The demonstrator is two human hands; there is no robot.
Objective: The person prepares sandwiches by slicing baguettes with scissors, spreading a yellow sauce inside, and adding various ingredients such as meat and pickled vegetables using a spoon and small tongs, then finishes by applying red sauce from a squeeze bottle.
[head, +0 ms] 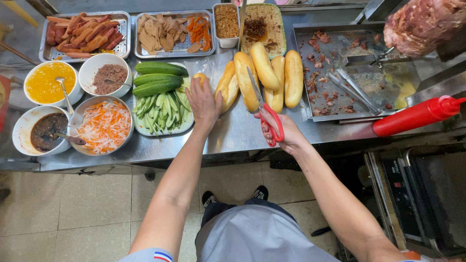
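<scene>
Right hand (286, 133): fingers closed through the red handles of scissors (264, 109), blades pointing up over a bread roll (246, 80) at frame centre.
Left hand (204, 103): palm down, fingers curled on the end of another roll (227, 87), just left of the blades.
More rolls (279, 77): side by side, right of the scissors.
Cucumbers (158, 82): plate, left of the left hand.
Red squeeze bottle (417, 116): lying at right.
Steel counter (233, 133): beneath everything.
</scene>
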